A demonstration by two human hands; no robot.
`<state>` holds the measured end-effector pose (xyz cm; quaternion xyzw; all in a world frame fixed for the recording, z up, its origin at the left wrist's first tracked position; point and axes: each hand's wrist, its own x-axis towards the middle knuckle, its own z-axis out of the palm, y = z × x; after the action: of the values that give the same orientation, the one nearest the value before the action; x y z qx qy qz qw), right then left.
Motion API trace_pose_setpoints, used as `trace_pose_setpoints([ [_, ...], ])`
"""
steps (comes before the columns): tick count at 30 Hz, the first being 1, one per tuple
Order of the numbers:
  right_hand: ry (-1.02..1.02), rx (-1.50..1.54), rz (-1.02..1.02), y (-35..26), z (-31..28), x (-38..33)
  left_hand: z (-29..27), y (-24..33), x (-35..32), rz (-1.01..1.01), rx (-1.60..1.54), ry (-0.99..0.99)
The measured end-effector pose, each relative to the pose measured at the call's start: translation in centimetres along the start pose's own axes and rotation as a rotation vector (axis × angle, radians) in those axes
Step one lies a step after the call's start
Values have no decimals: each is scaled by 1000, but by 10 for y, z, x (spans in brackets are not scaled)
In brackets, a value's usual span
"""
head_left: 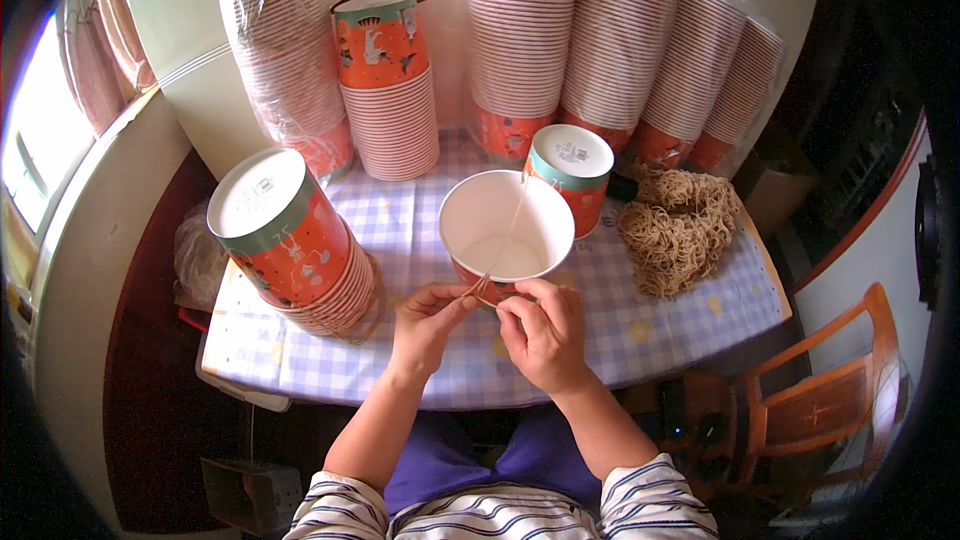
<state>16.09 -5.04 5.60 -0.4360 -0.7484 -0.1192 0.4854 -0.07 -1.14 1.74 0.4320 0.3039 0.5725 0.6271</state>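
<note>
My left hand [430, 325] and my right hand [545, 335] are close together at the near rim of a white-lined paper bucket [465, 225]. Both hands are closed in a pinch on a thin tan cord [485, 282], bunched between the fingertips. One strand of it runs up across the bucket's mouth to the far rim. The bucket stands upright with nothing else visible inside. Touching or just behind it is an upside-down orange and green bucket [570, 190]. A loose tan heap of cord [685, 230] lies to the right.
At the left leans a stack of upturned buckets [300, 250] with cord round its lower part. Another stack [390, 120] and a plastic-wrapped stack [285, 60] stand behind. Several wrapped stacks [615, 50] line the back right. A checked tablecloth [640, 340] covers the table; a wooden chair [820, 400] stands right.
</note>
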Motion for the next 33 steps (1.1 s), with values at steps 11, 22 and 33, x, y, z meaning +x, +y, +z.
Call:
trace_pose_setpoints([
  [11, 8, 136, 139, -3, 1, -7, -5, -8, 5, -38, -93, -10],
  [22, -30, 141, 148, 0, 19, -5, -6, -12, 7, 62, -78, -64],
  [33, -141, 1380, 1254, -4, 29, -13, -7, -16, 7, 24, -167, -67],
])
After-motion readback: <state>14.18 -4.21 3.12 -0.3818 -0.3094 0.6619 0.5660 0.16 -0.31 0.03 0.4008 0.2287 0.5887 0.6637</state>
